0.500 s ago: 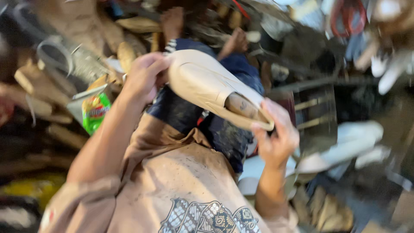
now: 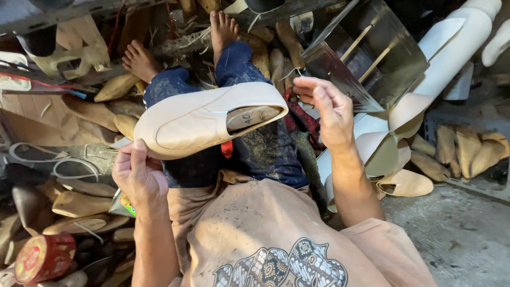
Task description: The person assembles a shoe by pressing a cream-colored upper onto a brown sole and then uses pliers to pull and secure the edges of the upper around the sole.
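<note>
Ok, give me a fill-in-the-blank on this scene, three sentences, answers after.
1. The left hand grips the cream shoe at its ____ end.
2. The right hand is ____ the shoe, not touching it.
3. The tin at the lower left is ____ in colour.

Missing words: toe; beside; red

Surroundings: cluttered workshop floor.
Wooden shoe lasts (image 2: 79, 203) piled at left; red round tin (image 2: 43, 258) bottom-left corner; metal box (image 2: 372, 53) top right; cream leather pieces (image 2: 404, 183) beside it.
</note>
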